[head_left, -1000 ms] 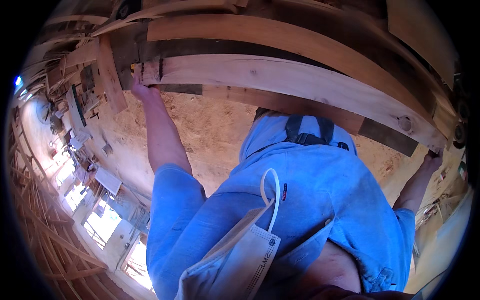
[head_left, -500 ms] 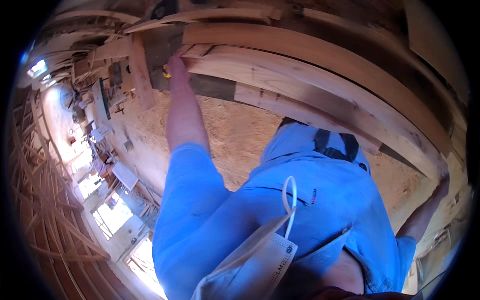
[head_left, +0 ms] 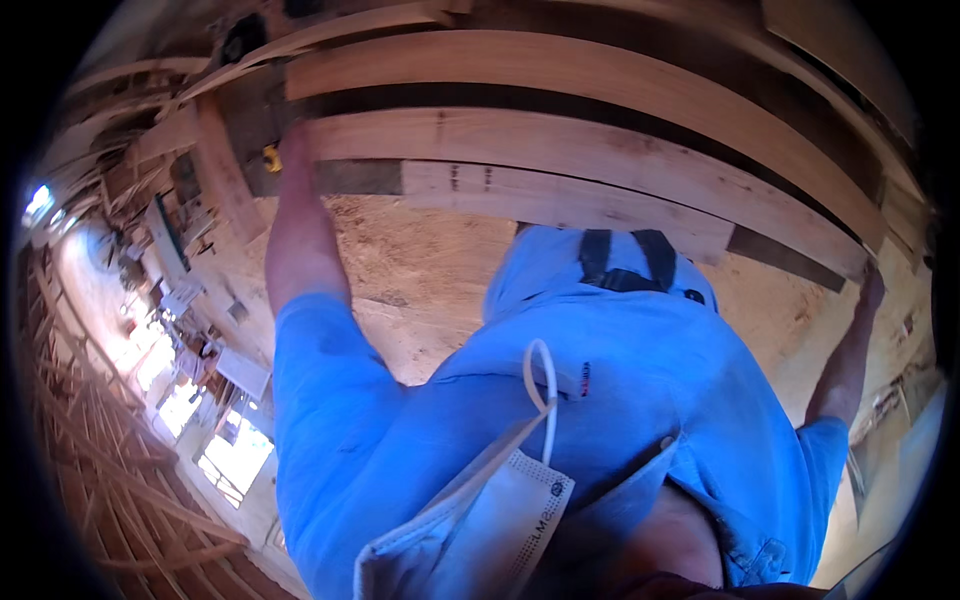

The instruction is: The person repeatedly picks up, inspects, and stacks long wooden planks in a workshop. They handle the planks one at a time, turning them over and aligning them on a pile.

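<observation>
A long pale wooden plank (head_left: 560, 142) lies crosswise in front of me, and I hold it by both ends. My left hand (head_left: 296, 143) is closed at its left end, the fingers dim and partly hidden. Far to the right, my right hand (head_left: 872, 280) grips the other end, small and dark in the picture. Beyond it runs a wider tan plank (head_left: 580, 62), separated by a dark gap. On my side, against its near edge, lies another plank (head_left: 590, 208) with dark marks near its left end.
A small yellow and black object (head_left: 271, 157) sits beside my left hand. Sawdust covers the floor (head_left: 410, 260) under my arms. An upright-looking board (head_left: 226, 172) stands to the left. A white face mask (head_left: 490, 510) hangs at my chest. Stacked timber (head_left: 110, 460) lies far left.
The held plank has come away from the wider plank beyond, opening a dark gap, and now shows one flat face. Both hands stayed at its ends. The whole view has shifted somewhat.
</observation>
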`<control>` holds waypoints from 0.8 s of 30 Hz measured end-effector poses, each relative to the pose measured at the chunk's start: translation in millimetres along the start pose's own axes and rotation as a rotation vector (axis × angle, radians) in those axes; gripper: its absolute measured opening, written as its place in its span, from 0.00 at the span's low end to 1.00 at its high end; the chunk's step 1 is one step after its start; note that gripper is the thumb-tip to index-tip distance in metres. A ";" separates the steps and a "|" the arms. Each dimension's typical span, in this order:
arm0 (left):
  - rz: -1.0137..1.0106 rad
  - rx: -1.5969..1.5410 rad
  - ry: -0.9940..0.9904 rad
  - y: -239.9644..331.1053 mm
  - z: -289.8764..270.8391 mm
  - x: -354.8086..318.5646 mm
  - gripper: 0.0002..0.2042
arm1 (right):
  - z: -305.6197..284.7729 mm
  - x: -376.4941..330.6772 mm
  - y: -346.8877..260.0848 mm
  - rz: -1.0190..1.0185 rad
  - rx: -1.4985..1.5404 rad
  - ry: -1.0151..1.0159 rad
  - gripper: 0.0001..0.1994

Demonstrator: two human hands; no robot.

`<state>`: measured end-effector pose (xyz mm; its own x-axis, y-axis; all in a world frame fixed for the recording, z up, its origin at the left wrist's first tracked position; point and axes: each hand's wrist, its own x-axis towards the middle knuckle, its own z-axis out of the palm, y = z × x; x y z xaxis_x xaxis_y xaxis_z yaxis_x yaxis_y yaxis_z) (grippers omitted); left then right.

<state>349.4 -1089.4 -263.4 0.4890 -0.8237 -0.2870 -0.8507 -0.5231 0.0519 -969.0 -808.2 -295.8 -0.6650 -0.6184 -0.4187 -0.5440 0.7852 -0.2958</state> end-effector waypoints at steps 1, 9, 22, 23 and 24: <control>0.010 -0.054 0.014 -7.1 5.6 -0.5 0.19 | 1.4 -4.4 -1.8 -0.052 0.032 0.005 0.23; -0.410 -1.147 0.118 -27.3 35.7 -30.9 0.19 | 34.3 -82.3 -56.7 0.215 0.763 0.196 0.21; -0.100 -0.252 -0.202 -19.5 -9.8 103.1 0.25 | -59.1 -105.7 -191.3 0.194 -0.321 0.171 0.28; 0.027 -0.215 -0.177 -20.7 -9.1 110.8 0.24 | -61.4 -105.9 -197.2 0.205 -0.356 0.150 0.29; 0.056 -0.190 -0.159 -20.1 -3.5 114.6 0.23 | -60.8 -106.7 -199.5 0.175 -0.396 0.111 0.28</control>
<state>423.3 -1174.0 -293.9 0.3934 -0.8156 -0.4244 -0.8166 -0.5220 0.2463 -820.7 -900.7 -139.9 -0.8036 -0.4940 -0.3320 -0.5581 0.8192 0.1318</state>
